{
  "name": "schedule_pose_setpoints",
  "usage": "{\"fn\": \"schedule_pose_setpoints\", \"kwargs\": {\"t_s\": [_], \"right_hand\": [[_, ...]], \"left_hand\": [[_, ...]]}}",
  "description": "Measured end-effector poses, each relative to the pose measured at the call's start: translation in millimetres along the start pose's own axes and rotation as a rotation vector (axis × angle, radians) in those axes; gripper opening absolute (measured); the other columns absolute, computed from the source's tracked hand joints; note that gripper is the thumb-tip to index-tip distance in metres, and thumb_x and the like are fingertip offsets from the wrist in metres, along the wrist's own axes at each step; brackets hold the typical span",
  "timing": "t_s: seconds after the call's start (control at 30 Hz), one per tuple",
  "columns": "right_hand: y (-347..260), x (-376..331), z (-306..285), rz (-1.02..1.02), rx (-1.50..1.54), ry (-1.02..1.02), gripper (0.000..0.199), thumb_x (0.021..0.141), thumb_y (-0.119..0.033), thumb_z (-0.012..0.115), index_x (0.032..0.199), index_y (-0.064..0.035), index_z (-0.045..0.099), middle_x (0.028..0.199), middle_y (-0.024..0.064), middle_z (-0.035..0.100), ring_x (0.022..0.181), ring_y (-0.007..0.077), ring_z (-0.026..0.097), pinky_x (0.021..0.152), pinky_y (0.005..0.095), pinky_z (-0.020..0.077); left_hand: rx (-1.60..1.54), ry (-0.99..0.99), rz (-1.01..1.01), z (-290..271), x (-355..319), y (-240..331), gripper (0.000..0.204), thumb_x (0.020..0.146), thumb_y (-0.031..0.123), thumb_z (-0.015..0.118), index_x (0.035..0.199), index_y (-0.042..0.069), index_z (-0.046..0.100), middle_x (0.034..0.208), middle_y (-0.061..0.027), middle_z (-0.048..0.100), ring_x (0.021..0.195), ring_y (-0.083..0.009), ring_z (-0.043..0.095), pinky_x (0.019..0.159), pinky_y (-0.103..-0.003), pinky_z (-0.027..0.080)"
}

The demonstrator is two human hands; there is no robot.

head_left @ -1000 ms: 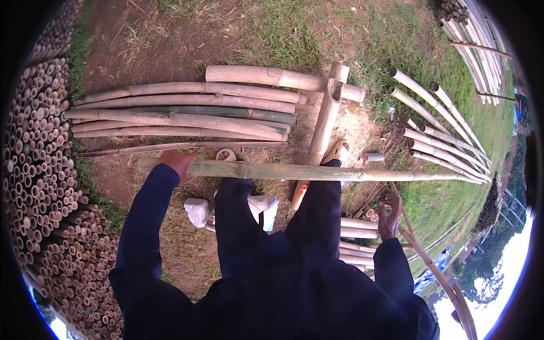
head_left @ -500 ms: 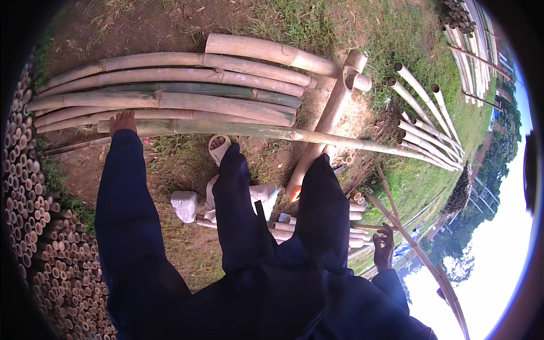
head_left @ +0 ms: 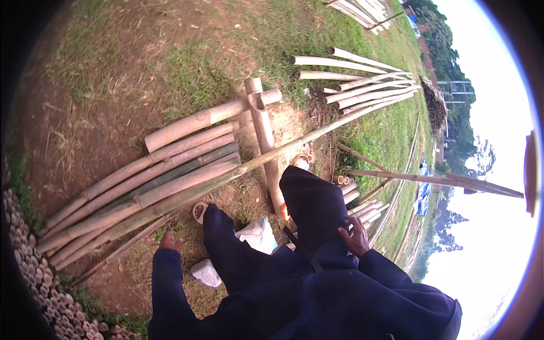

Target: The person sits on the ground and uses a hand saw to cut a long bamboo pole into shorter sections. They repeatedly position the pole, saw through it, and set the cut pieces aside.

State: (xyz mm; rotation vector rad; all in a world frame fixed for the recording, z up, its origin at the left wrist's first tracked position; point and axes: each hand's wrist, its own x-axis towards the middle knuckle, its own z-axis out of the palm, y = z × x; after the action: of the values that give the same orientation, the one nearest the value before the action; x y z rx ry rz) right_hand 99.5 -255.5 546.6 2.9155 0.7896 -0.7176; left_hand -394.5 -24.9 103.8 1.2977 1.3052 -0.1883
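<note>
My left hand (head_left: 171,241) is off the bamboo, its fingers apart and holding nothing. Nearest to it lies a thin brown pole (head_left: 127,249) on the ground. Beyond that, several thick bamboo poles (head_left: 164,165) lie side by side, tan with one greenish. A long bamboo pole (head_left: 300,141) runs from this row across a thick notched bamboo piece (head_left: 263,127) and on to the far right. My right hand (head_left: 356,238) rests against my right thigh, fingers loosely stretched and empty.
Stacked cut bamboo ends (head_left: 42,283) fill the lower left. Near my feet are a whitish block (head_left: 206,273) and a white sack (head_left: 259,235). More bamboo poles (head_left: 374,85) lie on the grass at the far right. A propped pole (head_left: 419,178) slants across the right side.
The view has turned, so the poles now slant. My left hand has come off the bamboo and drawn back toward me. My right hand has moved in from the side to my thigh.
</note>
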Motion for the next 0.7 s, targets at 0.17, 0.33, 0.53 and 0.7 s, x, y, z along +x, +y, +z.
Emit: {"fn": "schedule_pose_setpoints", "kwargs": {"t_s": [0.17,0.33,0.53,0.7], "right_hand": [[-10,3,-34,-0.096,0.015,0.14,0.048,0.087,-0.03,0.079,0.132,-0.0163,0.069,0.124,0.0174,0.061,0.114,0.0382,0.062,0.098,0.048,0.0518],[3,-5,-18,-0.345,-0.059,-0.077,0.049,0.086,-0.036,0.076,0.132,-0.0195,0.072,0.141,0.0181,0.056,0.136,0.0381,0.05,0.113,0.0545,0.0402],[-7,15,25,-0.631,-0.239,-0.417,0.043,0.086,-0.039,0.072,0.127,-0.0227,0.074,0.152,0.0078,0.055,0.143,0.0341,0.045,0.112,0.0571,0.0358],[75,45,128,-0.762,0.05,-0.548,0.036,0.09,-0.036,0.068,0.124,-0.0246,0.07,0.142,0.0032,0.062,0.141,0.0285,0.048,0.105,0.0523,0.0415]], "left_hand": [[-0.121,-0.159,0.332,75,-99,108,0.059,0.083,0.041,0.088,0.131,0.013,0.071,0.141,-0.0213,0.063,0.138,-0.0407,0.054,0.115,-0.05,0.043],[0.378,-0.301,0.536,95,-154,143,0.043,0.084,0.056,0.082,0.118,0.03,0.079,0.147,-0.0086,0.062,0.145,-0.0468,0.045,0.118,-0.065,0.034],[0.229,-0.335,0.869,109,-136,97,0.025,0.089,0.034,0.081,0.111,0.023,0.08,0.119,-0.0029,0.077,0.122,-0.03,0.069,0.11,-0.052,0.048],[0.334,-0.757,0.441,122,-114,147,0.029,0.091,0.03,0.065,0.113,0.013,0.074,0.109,-0.0167,0.075,0.103,-0.0346,0.071,0.092,-0.047,0.054]]}}
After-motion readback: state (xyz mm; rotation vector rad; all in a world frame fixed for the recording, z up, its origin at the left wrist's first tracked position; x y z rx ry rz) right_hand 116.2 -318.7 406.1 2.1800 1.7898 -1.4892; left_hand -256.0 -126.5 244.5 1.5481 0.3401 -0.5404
